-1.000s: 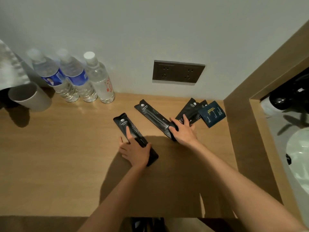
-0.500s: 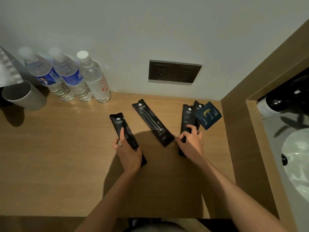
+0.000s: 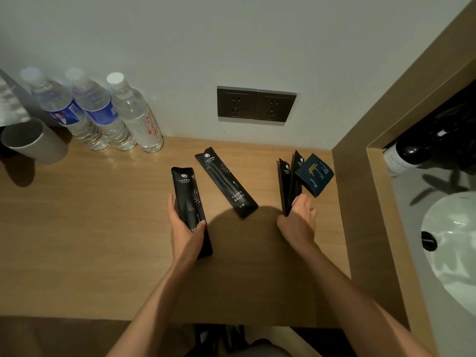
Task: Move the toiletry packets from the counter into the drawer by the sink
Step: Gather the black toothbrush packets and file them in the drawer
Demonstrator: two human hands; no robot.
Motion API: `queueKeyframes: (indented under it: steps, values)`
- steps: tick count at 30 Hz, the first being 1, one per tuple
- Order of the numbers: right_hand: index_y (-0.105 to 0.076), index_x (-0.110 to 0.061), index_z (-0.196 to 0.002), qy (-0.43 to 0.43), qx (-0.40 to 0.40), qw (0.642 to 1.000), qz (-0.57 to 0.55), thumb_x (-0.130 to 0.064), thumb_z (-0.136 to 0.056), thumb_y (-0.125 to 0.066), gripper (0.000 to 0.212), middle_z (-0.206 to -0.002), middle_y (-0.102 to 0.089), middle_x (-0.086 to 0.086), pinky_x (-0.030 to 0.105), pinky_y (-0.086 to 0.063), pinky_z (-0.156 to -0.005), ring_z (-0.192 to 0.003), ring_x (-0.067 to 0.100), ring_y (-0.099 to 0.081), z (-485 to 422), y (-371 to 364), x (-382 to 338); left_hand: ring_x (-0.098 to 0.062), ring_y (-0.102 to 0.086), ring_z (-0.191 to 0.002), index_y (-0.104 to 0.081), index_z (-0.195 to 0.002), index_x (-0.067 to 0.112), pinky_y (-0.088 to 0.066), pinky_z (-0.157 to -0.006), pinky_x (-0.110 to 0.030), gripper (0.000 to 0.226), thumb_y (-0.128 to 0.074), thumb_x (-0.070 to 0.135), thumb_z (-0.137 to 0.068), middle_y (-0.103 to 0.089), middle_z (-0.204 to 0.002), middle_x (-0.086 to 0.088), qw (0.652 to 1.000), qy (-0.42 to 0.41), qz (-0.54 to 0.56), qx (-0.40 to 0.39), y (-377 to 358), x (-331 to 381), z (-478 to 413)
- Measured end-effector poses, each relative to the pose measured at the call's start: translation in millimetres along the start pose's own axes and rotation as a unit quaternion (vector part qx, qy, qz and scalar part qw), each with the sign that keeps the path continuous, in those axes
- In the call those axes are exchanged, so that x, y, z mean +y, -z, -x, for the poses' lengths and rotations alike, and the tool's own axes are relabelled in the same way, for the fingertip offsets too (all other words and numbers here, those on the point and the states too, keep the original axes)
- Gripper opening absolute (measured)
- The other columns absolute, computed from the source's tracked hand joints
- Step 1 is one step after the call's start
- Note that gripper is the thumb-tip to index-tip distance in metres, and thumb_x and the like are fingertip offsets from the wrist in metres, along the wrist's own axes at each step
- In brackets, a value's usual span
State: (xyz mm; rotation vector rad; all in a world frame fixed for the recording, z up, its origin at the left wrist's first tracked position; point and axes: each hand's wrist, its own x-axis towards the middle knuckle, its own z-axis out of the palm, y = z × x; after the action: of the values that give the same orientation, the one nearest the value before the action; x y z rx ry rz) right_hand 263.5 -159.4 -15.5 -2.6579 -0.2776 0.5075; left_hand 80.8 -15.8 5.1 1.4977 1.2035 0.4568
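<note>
On the wooden counter (image 3: 90, 240) lie black toiletry packets. My left hand (image 3: 186, 231) grips one long black packet (image 3: 189, 199), lifted slightly off the wood. A second long packet marked TOOTH BRUSH (image 3: 226, 182) lies flat between my hands. My right hand (image 3: 298, 221) pinches the lower ends of two slim black packets (image 3: 289, 181), tipped up on edge. A small dark blue square packet (image 3: 314, 174) rests just behind them by the corner. No drawer shows in this view.
Three water bottles (image 3: 108, 114) stand against the wall at back left, beside a grey cup (image 3: 31, 141). A double wall socket (image 3: 256, 105) sits above the counter. A wooden partition (image 3: 360, 202) separates the counter from the white sink (image 3: 456, 248) on the right.
My left hand closed around its packet and raised it. My right hand gathered the two slim packets and tilted them up on edge.
</note>
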Motion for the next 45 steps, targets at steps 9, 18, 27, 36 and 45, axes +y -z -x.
queueKeyframes:
  steps: [9, 18, 27, 36, 45]
  values:
    - [-0.021, -0.022, -0.149, 0.064, -0.026, 0.997, 0.032, 0.008, -0.082, -0.057, 0.082, -0.146, -0.042, 0.003, 0.039, -0.047, -0.094, -0.126, 0.025, -0.042, 10.2, 6.0, 15.7, 0.015, -0.024, -0.123, -0.024, -0.149, 0.023, -0.021, -0.098, 0.001, 0.079, -0.062, -0.005, -0.085, -0.027, -0.143, 0.018, 0.995, -0.077, -0.040, -0.042, 1.1, 11.4, 25.8]
    - [-0.022, -0.015, -0.151, 0.122, 0.021, 0.990, 0.071, -0.003, -0.089, -0.059, 0.073, -0.142, -0.050, 0.010, 0.033, -0.047, -0.099, -0.124, 0.025, -0.053, 13.8, 13.9, 38.1, -0.004, -0.050, -0.101, -0.066, -0.113, 0.030, -0.035, -0.076, 0.001, 0.030, -0.059, 0.010, -0.091, -0.061, -0.115, -0.001, 0.978, -0.099, -0.153, -0.099, -5.8, 9.4, 45.0]
    - [-0.029, -0.013, -0.148, 0.231, 0.022, 0.973, -0.013, -0.003, -0.094, -0.051, 0.059, -0.136, -0.052, 0.009, 0.037, -0.044, -0.105, -0.126, 0.025, -0.049, 39.2, 41.4, 34.3, -0.012, -0.058, -0.102, -0.069, -0.109, 0.026, -0.045, -0.082, -0.009, 0.027, -0.055, 0.009, -0.094, -0.062, -0.117, -0.004, 0.989, -0.068, -0.094, -0.089, -4.9, 35.8, 61.9]
    - [-0.033, -0.016, -0.147, 0.354, 0.098, 0.929, -0.034, 0.003, -0.089, -0.056, 0.065, -0.141, -0.050, 0.004, 0.021, -0.030, -0.104, -0.128, 0.017, -0.051, 123.1, 80.2, 9.7, -0.023, -0.065, -0.103, -0.072, -0.106, 0.035, -0.051, -0.096, -0.040, 0.023, -0.054, 0.042, -0.092, -0.067, -0.105, 0.000, 0.989, -0.052, 0.049, -0.129, -1.7, 70.4, 92.4]
    - [-0.045, -0.009, -0.140, 0.440, 0.161, 0.883, 0.027, 0.004, -0.071, -0.067, 0.074, -0.135, -0.057, 0.010, 0.041, -0.055, -0.088, -0.117, 0.024, -0.053, 205.3, 79.4, 10.0, -0.014, -0.069, -0.100, -0.074, -0.103, 0.020, -0.052, -0.091, -0.035, 0.039, -0.061, 0.052, -0.085, -0.075, -0.100, 0.002, 0.968, -0.012, 0.177, -0.178, 24.7, 85.2, 148.1]
